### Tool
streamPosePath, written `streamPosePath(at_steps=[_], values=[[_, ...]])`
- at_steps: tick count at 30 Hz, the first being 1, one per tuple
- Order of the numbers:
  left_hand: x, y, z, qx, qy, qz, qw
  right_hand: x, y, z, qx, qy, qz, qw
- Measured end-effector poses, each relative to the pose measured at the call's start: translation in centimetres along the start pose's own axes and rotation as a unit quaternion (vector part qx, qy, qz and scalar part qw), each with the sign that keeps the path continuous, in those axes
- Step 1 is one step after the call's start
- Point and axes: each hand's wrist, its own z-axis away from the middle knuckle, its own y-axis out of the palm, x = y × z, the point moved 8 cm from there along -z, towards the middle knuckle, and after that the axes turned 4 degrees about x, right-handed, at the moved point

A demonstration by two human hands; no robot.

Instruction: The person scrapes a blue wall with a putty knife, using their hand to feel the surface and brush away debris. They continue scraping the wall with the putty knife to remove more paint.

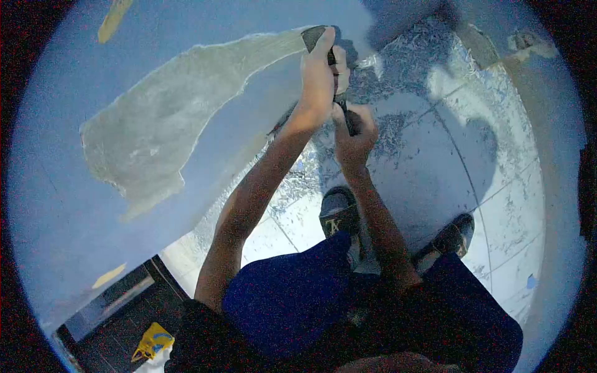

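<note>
A dark scraper [313, 39] with a flat wide head lies against the blue wall, at the narrow upper end of a bare grey patch [155, 112]. My left hand [319, 81] is closed around the upper part of this tool, its thumb along the head. Just below, my right hand [357, 137] grips the black handle's lower end. Fingers hide much of the tool's middle. Ragged pale edges border the bare patch where the blue paint is gone.
Flakes and scraps [404, 65] litter the white tiled floor [507, 211] below the wall. My feet in dark sandals [340, 217] stand close under my hands. At lower left are a dark-tiled recess [115, 339] and a yellow bag [153, 342].
</note>
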Motion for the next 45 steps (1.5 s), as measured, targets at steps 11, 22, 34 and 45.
streamPosePath(at_steps=[11, 22, 34, 45], values=[[-0.1, -0.4, 1.3, 0.043, 0.042, -0.04, 0.997, -1.6, 0.7, 1.3, 0.146, 0.272, -0.169, 0.936], [-1.6, -0.4, 2.0, -0.073, 0.155, -0.127, 0.977, -1.8, 1.1, 0.2, 0.125, 0.232, -0.155, 0.952], [-1.4, -1.4, 2.9, -0.112, 0.184, -0.127, 0.968, -2.7, 1.1, 0.9, 0.11, 0.147, -0.114, 0.976], [-2.2, -0.9, 2.1, -0.112, 0.218, -0.119, 0.962, -1.5, 1.3, -0.8, 0.144, 0.101, -0.099, 0.979]])
